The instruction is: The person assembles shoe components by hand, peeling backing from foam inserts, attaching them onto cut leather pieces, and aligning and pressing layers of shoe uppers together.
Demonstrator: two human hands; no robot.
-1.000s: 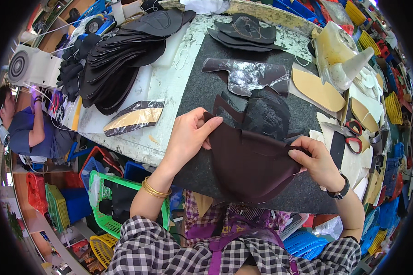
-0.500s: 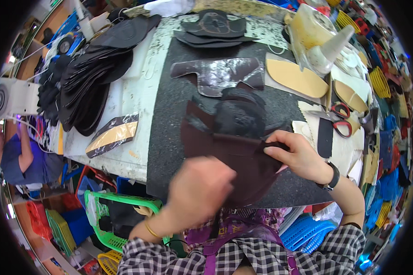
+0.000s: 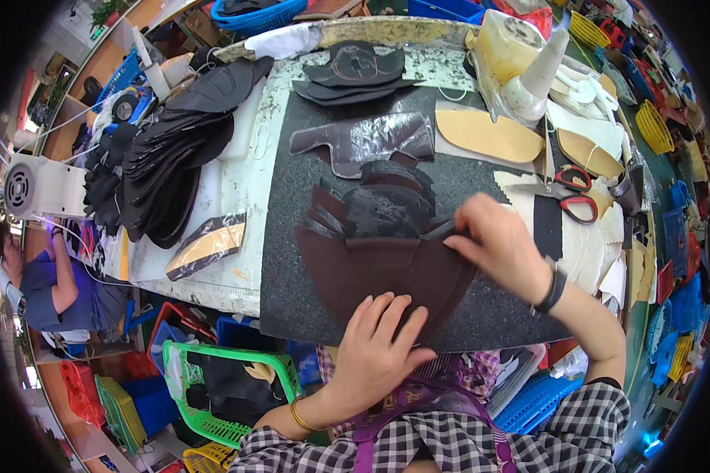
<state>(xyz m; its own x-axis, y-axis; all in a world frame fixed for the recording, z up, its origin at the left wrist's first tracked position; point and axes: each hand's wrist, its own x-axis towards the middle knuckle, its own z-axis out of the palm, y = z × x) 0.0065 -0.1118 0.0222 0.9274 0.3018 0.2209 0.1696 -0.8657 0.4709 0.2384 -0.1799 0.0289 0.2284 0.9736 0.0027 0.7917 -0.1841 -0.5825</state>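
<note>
A stack of dark brown leather-like pieces [image 3: 371,268] lies on the dark grey mat, near its front edge. Their curved lower ends point toward me, and black glossy parts [image 3: 386,209] show above the top piece's straight fold. My left hand [image 3: 383,343] rests flat on the lower end, fingers spread. At the right end of the fold, my right hand [image 3: 501,240] has thumb and forefinger closed on a narrow dark tab [image 3: 439,231] of the top piece. Farther up the mat lies a brown piece with a shiny film [image 3: 363,142].
Red-handled scissors [image 3: 577,195] lie right, beside tan shaped pieces [image 3: 489,135] and a cream container with a white cone [image 3: 528,87]. Many dark pieces [image 3: 173,158] are heaped left. A green basket [image 3: 292,378] stands below the table; another person [image 3: 55,276] sits far left.
My left hand, blurred and raised before, now lies flat on the brown piece. My right hand has shifted its pinch on the tab. The whole view has moved slightly.
</note>
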